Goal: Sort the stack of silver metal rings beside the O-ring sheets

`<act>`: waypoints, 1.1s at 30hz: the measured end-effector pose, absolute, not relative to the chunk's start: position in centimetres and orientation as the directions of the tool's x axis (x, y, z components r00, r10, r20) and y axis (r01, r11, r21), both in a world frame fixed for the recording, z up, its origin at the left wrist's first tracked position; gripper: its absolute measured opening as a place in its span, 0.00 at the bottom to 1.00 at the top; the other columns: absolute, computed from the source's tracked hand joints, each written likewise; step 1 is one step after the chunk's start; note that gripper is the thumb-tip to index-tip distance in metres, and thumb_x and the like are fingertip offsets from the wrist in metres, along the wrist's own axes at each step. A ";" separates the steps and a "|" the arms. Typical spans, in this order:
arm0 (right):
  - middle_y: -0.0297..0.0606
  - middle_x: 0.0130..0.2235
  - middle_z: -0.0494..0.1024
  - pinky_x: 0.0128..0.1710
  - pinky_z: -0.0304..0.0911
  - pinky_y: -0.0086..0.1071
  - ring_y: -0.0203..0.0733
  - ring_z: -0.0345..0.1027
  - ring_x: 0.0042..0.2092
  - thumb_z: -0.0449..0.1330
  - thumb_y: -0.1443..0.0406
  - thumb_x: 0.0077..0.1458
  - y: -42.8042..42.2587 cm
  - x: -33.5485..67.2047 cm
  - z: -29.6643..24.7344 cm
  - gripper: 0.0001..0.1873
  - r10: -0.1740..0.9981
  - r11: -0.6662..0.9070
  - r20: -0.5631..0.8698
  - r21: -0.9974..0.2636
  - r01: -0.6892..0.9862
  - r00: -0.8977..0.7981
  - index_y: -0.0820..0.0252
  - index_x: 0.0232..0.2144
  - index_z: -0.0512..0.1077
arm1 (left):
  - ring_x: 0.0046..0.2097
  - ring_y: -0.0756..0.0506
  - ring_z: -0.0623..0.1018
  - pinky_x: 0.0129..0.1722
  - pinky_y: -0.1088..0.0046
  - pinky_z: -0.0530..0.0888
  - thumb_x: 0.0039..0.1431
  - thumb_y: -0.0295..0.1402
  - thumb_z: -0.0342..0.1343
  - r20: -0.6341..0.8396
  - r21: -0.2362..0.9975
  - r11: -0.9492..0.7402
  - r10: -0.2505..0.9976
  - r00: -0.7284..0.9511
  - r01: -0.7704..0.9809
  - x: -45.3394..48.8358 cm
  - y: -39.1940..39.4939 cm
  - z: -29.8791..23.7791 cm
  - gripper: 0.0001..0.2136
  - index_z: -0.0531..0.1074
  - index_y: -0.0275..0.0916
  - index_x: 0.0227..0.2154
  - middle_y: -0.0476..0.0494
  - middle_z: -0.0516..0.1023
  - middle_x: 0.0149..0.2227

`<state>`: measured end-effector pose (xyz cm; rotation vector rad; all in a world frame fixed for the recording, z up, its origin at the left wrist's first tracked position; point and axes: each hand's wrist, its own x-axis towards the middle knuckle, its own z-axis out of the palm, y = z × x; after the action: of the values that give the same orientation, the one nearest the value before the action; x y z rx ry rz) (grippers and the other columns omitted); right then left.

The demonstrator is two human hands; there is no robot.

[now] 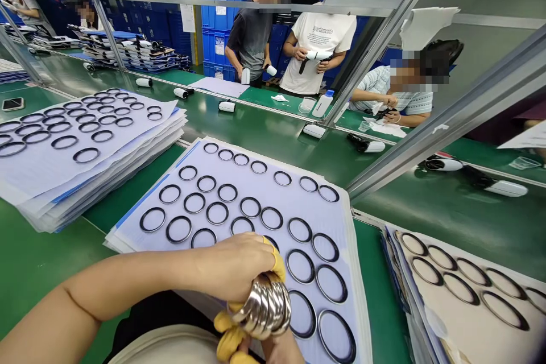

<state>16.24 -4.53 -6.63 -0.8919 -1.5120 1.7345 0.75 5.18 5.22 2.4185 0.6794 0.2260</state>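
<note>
Just in front of my body, a stack of shiny silver metal rings (267, 307) is bunched between my hands. My left hand (241, 264) reaches over from the left and curls round the upper side of the stack; yellow finger covers show at its fingertips. Below the stack is my right hand (284, 350), closed against the rings, with yellow covers on its bent fingers; the bottom edge of the picture cuts part of it off. Beneath my hands lies a sheet-covered pile (273, 196) with several rows of black-and-silver rings (301, 266) laid flat.
On the left stands a thick stack of sheets (119, 165) with more rings on top. Another ring-covered stack (452, 318) is at right. Metal frame posts (396, 136) rise ahead. White device parts (314, 131) lie along the green line, with several people working behind it.
</note>
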 end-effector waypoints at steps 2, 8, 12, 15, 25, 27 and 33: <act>0.39 0.32 0.81 0.27 0.73 0.36 0.47 0.76 0.30 0.70 0.51 0.39 -4.2 15.8 -6.9 0.26 0.853 -0.086 -0.051 -0.995 -0.042 -0.520 0.56 0.40 0.76 | 0.38 0.45 0.73 0.42 0.71 0.67 0.48 0.20 0.56 0.007 0.613 -0.663 0.549 0.836 0.430 0.7 5.2 5.3 0.08 0.70 0.38 0.30 0.47 0.76 0.34; 0.42 0.36 0.79 0.36 0.72 0.38 0.45 0.74 0.35 0.69 0.60 0.44 -4.8 14.7 -7.1 0.21 0.932 -0.020 -0.006 -0.999 -0.035 -0.362 0.55 0.43 0.73 | 0.40 0.43 0.73 0.43 0.68 0.66 0.51 0.22 0.56 0.066 0.507 -0.748 0.530 0.845 0.429 0.3 4.9 5.2 0.05 0.70 0.36 0.31 0.44 0.77 0.35; 0.39 0.35 0.81 0.36 0.71 0.36 0.42 0.74 0.34 0.67 0.60 0.47 -4.4 14.1 -6.6 0.18 0.911 -0.014 0.059 -0.985 -0.173 -0.408 0.52 0.42 0.72 | 0.38 0.43 0.73 0.40 0.67 0.67 0.49 0.22 0.56 -0.009 0.438 -0.765 0.522 0.853 0.473 -0.1 4.9 5.9 0.06 0.70 0.37 0.30 0.44 0.76 0.33; 0.42 0.41 0.81 0.34 0.71 0.34 0.44 0.76 0.37 0.67 0.59 0.48 -3.9 14.2 -5.9 0.24 0.838 -0.080 0.037 -0.979 -0.190 -0.544 0.52 0.48 0.70 | 0.37 0.43 0.74 0.41 0.69 0.68 0.49 0.21 0.56 -0.069 0.494 -0.737 0.496 0.865 0.462 -0.3 5.5 5.9 0.06 0.72 0.37 0.30 0.46 0.77 0.32; 0.44 0.33 0.83 0.32 0.74 0.38 0.48 0.79 0.32 0.63 0.43 0.44 -5.3 14.6 -9.1 0.31 0.827 -0.291 -0.166 -0.944 -0.157 -0.537 0.58 0.42 0.78 | 0.38 0.48 0.77 0.40 0.73 0.73 0.48 0.17 0.54 -0.255 0.930 -0.140 0.416 0.873 0.339 -0.3 6.1 1.8 0.13 0.74 0.35 0.36 0.46 0.79 0.36; 0.45 0.35 0.83 0.37 0.73 0.41 0.50 0.79 0.36 0.64 0.44 0.43 -5.3 14.5 -8.9 0.26 0.851 -0.230 -0.125 -0.962 -0.147 -0.510 0.56 0.38 0.79 | 0.40 0.46 0.77 0.41 0.70 0.74 0.48 0.18 0.55 -0.179 0.969 -0.077 0.440 0.880 0.236 -0.5 5.9 2.0 0.12 0.74 0.34 0.36 0.43 0.79 0.38; 0.42 0.34 0.84 0.39 0.73 0.39 0.50 0.79 0.38 0.63 0.50 0.47 -4.8 14.8 -6.7 0.15 0.863 0.074 0.094 -0.995 -0.060 -0.497 0.53 0.28 0.81 | 0.40 0.46 0.77 0.42 0.69 0.73 0.46 0.19 0.56 -0.004 0.992 -0.106 0.491 0.871 0.065 -0.7 5.7 2.8 0.11 0.73 0.35 0.34 0.42 0.79 0.38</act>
<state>14.85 -4.81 -6.75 -0.8198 -1.5892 1.5282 -0.67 5.72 2.79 1.6526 0.4367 0.3791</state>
